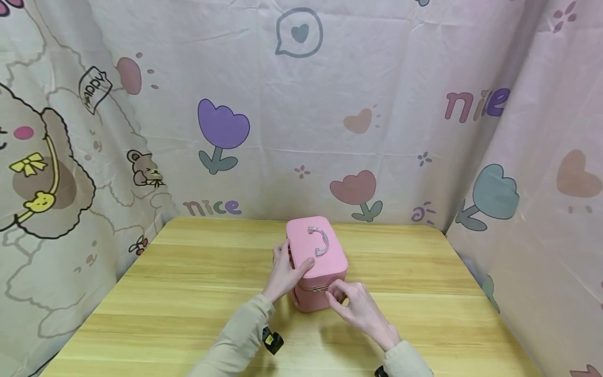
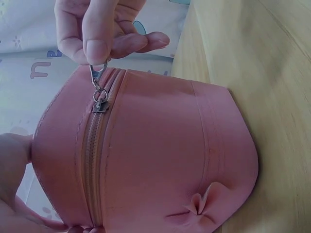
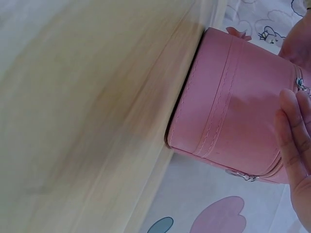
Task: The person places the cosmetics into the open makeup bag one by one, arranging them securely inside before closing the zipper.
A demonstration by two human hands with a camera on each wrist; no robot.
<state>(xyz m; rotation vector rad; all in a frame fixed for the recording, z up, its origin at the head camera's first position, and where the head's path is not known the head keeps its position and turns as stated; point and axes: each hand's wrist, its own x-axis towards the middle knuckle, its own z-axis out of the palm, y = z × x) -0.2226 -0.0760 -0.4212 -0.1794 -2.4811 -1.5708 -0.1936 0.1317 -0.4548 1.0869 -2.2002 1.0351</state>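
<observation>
A pink zippered case with a silver handle on its lid stands upright on the table. My left hand grips the case at its left side, the thumb lying on top of the lid. Between thumb and finger, my right hand pinches a silver zipper pull at the near side. In the left wrist view the zipper runs closed along the lid's seam, and a pink bow decorates the body. A second zipper pull hangs farther along the seam in the right wrist view.
The case rests on a light wooden table. Behind it and at both sides hangs a pale curtain printed with flowers, hearts and bears. Each wrist carries a small black device.
</observation>
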